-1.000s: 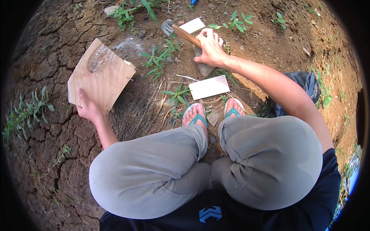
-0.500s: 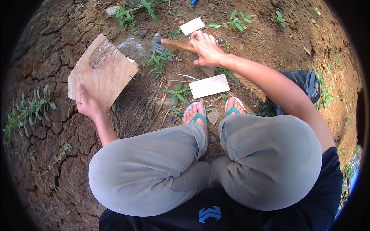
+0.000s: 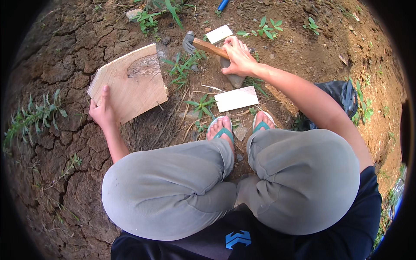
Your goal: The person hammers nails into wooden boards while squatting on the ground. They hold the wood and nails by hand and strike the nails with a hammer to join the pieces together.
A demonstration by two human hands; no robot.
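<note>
My left hand (image 3: 104, 108) grips a flat, angular wooden board (image 3: 123, 93) by its lower left edge, thumb lying on the face. The board has a dark rough knot near its upper corner, and a thin nail-like piece (image 3: 160, 105) juts from its lower right edge. Farther right, my right hand (image 3: 238, 56) is closed round the wooden handle of a hammer (image 3: 210, 47). The grey hammer head points left, off the board. Beneath that hand lies a grey stone (image 3: 234, 79), partly covered by the fingers.
Two pale wooden blocks lie on the soil: one (image 3: 236, 99) before my feet, another (image 3: 219, 34) beyond the hammer. A black plastic bag (image 3: 336, 99) sits by my right arm. Small green plants (image 3: 181, 68) grow around, and a blue object (image 3: 222, 5) lies at the far edge.
The board has turned clockwise and shifted right in my left hand. The hammer has moved slightly right and away, still in my right hand.
</note>
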